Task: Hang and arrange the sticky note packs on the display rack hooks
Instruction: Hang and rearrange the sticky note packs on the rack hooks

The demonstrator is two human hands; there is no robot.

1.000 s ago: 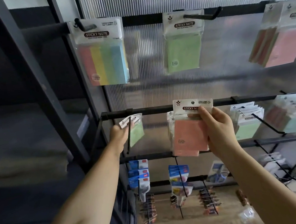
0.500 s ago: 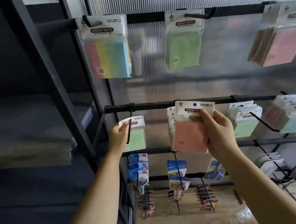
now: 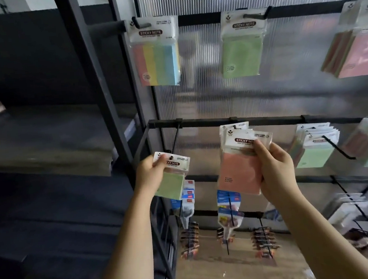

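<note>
Head view, left hand holding one green pack, right hand one pink pack

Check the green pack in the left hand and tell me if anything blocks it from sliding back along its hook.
Nothing visible does. The left hand grips the green pack at the tip of the hook, and the hook's rod behind it is bare up to the crossbar.
</note>
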